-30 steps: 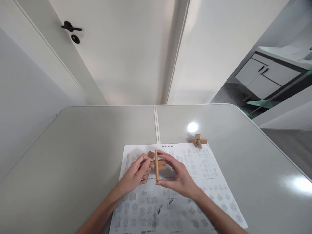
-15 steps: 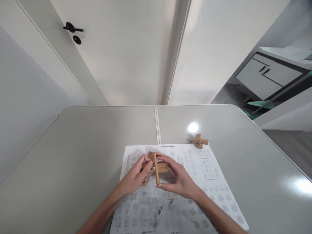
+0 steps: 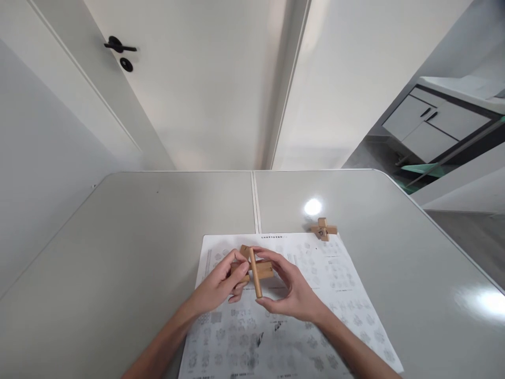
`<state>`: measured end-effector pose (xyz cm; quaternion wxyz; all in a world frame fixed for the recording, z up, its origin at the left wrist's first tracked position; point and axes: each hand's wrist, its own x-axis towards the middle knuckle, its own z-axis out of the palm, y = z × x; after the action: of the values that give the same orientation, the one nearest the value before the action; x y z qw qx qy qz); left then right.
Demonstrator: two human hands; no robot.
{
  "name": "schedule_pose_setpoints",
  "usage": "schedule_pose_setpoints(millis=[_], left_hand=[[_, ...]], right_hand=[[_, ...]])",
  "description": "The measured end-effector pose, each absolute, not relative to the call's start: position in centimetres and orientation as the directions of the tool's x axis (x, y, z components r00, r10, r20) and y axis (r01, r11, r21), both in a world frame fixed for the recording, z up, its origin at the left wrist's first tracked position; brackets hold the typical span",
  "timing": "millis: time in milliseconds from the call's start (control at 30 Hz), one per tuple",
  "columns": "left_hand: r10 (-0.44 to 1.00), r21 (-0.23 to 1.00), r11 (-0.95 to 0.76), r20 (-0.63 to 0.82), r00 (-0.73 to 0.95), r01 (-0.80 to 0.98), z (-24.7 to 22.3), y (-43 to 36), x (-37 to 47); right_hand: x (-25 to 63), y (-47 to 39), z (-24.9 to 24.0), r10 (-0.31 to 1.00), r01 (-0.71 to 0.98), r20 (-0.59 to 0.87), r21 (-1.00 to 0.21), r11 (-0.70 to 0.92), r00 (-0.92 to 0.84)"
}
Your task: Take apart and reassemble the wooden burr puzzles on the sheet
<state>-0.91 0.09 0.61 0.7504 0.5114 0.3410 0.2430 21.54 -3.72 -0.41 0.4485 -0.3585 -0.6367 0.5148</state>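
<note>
My left hand (image 3: 221,281) is closed on the left part of a group of wooden blocks (image 3: 265,269) above the printed sheet. Between the thumb and fingers of my right hand (image 3: 290,287) a narrow wooden stick (image 3: 255,273) is pinched by its two ends. This stick slants across the front of the blocks; whether it touches them cannot be made out. One block of the group points up and away beyond my left fingers. My fingers hide part of the blocks.
A cross-shaped wooden piece (image 3: 324,230) rests at the far right corner of the printed sheet (image 3: 292,342). The sheet lies on a grey table (image 3: 118,252) with a seam down its middle. Behind the table is a door with a black handle (image 3: 120,47).
My right hand and the lower end of the stick have shifted slightly to the right. The blocks have turned a little in my left hand.
</note>
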Motion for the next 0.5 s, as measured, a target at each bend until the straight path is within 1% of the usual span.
schedule_pose_setpoints(millis=[200, 400, 500], left_hand=[[0.697, 0.931, 0.364, -0.278, 0.661, 0.008, 1.0, 0.2, -1.0], [0.628, 0.910, 0.403, -0.351, 0.694, 0.096, 1.8, 0.3, -1.4], [0.607, 0.905, 0.415, -0.348, 0.715, 0.087, 1.8, 0.2, -1.6]], right_hand=[[21.6, -3.8, -0.3, 0.915, 0.018, 0.211, -0.973, 0.231, -0.343], [21.8, -3.9, -0.2, 0.898, 0.011, 0.195, -0.976, 0.217, -0.395], [21.8, -3.9, -0.1, 0.894, 0.000, 0.192, -0.978, 0.210, -0.405]])
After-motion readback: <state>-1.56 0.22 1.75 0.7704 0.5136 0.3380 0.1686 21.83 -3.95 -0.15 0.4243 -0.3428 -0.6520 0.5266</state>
